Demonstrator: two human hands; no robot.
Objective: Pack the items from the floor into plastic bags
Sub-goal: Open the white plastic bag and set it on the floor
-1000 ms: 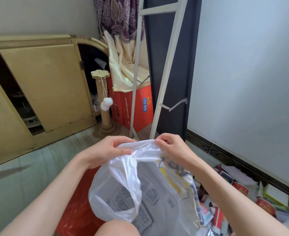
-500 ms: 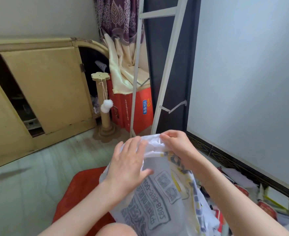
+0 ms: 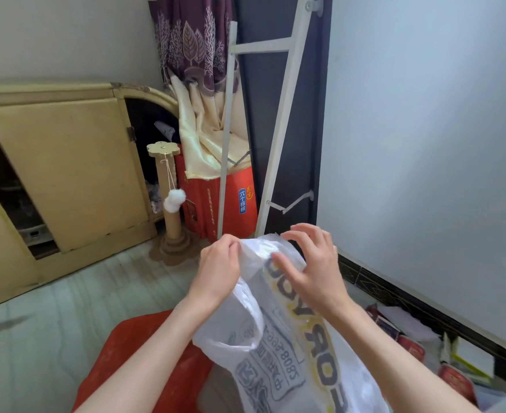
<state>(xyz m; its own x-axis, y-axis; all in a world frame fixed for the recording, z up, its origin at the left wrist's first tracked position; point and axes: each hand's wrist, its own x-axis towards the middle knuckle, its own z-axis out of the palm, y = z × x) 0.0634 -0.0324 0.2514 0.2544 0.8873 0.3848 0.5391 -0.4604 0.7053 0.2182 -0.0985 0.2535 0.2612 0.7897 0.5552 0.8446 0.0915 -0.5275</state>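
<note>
White plastic bag [image 3: 278, 338] with grey and yellow print is held up mid-frame, above a red sheet [image 3: 144, 362] spread on the pale floor [image 3: 52, 323]. Its top edge is pinched shut in the left hand [image 3: 219, 269], fingers curled tight on the bunched plastic. Right hand [image 3: 311, 266] is placed against the bag's upper front, fingers spread wide, thumb touching the print, nothing gripped. Packets and papers [image 3: 418, 347] are seen scattered on the floor at lower right, along the dark skirting of the wall. Beyond the hands: a cat scratching post [image 3: 168, 204] with a white pompom, a red carton [image 3: 225, 201], a white metal frame [image 3: 284, 114], a beige cabinet [image 3: 67, 174].
</note>
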